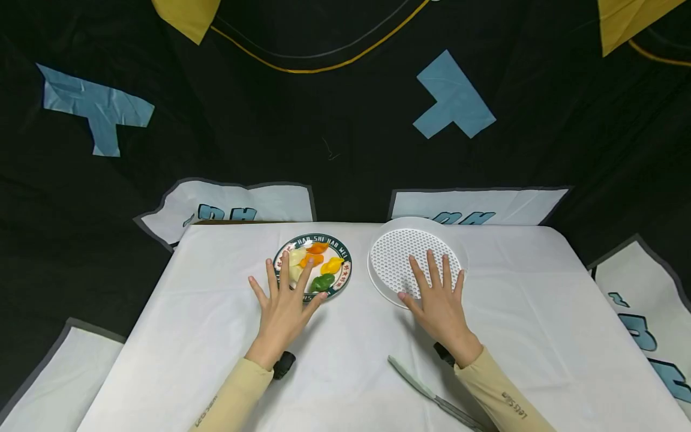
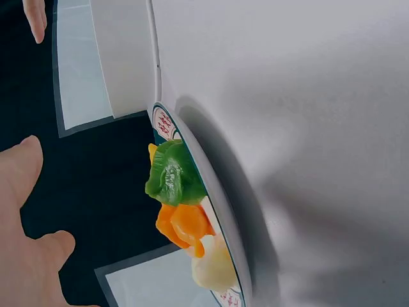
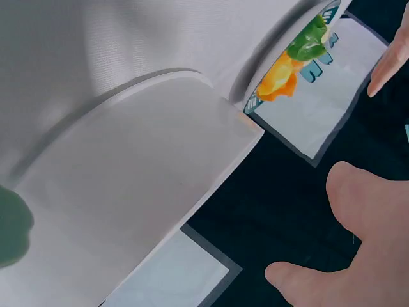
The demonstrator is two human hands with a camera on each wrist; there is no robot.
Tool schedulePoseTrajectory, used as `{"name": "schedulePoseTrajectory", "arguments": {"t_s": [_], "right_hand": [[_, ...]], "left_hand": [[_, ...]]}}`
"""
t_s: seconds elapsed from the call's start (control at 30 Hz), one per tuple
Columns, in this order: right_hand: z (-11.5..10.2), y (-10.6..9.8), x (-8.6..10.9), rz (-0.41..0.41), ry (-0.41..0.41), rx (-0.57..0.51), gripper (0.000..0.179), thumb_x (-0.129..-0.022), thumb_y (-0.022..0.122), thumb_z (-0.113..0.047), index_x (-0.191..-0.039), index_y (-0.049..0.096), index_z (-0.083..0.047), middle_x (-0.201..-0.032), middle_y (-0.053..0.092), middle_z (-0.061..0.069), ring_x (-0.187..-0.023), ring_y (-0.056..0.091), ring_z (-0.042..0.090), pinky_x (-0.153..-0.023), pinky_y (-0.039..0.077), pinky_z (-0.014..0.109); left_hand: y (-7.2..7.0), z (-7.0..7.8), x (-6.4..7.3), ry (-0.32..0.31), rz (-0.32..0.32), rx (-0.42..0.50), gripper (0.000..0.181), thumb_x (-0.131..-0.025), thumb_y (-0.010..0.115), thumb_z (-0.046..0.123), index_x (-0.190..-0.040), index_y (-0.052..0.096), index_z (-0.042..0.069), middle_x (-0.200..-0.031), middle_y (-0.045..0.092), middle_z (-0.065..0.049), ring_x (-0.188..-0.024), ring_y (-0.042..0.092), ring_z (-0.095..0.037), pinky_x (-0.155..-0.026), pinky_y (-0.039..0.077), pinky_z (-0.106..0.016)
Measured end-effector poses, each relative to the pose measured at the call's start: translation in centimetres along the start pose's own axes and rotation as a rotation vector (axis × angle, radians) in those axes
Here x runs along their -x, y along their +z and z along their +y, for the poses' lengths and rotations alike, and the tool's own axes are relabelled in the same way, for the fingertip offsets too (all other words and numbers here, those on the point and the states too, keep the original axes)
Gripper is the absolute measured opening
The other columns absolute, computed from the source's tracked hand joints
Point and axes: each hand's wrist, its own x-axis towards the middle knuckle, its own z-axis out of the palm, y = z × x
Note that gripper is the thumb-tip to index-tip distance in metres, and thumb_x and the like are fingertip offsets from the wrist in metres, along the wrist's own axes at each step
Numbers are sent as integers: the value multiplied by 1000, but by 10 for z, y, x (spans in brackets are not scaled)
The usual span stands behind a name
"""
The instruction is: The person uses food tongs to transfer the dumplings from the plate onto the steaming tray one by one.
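Note:
My left hand, fingers straight and spread, hovers over the near left edge of a patterned round plate. On it lie a green pepper piece, a yellow pepper piece, orange pepper pieces and pale whitish pieces, partly hidden by the fingers. Spread likewise, my right hand is above the near side of a white round basket with a perforated bottom. Neither hand holds anything. Nearer me lie tongs with a pale green tip, partly hidden by the right sleeve.
A white cloth covers the table. Behind its far edge hangs a black curtain with blue tape pieces and white printed sheets. The basket's tall wall stands close beside the plate.

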Motion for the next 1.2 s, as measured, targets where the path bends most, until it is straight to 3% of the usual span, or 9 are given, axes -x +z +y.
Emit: {"name": "schedulePoseTrajectory", "arguments": {"t_s": [0.33, 0.53, 0.77, 1.03, 1.2], "right_hand": [[3, -8, -2, 10, -35, -93, 77, -90, 63, -41, -150, 30, -6, -153, 18, 28, -140, 5, 46, -106, 3, 75], [8, -18, 3, 46, -70, -287, 87, -85, 72, -31, -149, 24, 4, -152, 21, 27, -141, 11, 44, -112, 7, 66], [14, -35, 16, 45, -30, -434, 95, -82, 77, -24, -150, 18, 5, -152, 21, 27, -139, 18, 44, -111, 23, 62], [21, -48, 38, 32, 58, -503, 100, -80, 79, -24, -154, 13, -6, -152, 22, 26, -136, 24, 47, -103, 30, 69], [25, -54, 53, 35, 102, -502, 103, -78, 80, -24, -155, 12, -10, -152, 22, 24, -135, 25, 48, -99, 32, 71]], "left_hand": [[-5, -13, 1, -2, -42, 72, 73, -93, 58, 47, -151, 31, 13, -156, 7, -25, -140, 0, -49, -107, -7, -73], [-7, -25, -1, 0, -40, 154, 76, -91, 65, 36, -149, 30, 3, -152, 19, -28, -138, 18, -47, -113, 14, -65], [-7, -45, -4, -71, -50, 264, 75, -92, 66, 30, -148, 28, -2, -154, 21, -23, -132, 30, -49, -106, 33, -61], [-2, -67, -9, -101, -20, 347, 78, -88, 71, 22, -146, 28, -8, -149, 29, -27, -134, 31, -43, -112, 29, -52], [2, -79, -13, -143, -37, 400, 82, -87, 72, 19, -147, 24, -9, -146, 31, -32, -133, 31, -45, -114, 27, -51]]}}
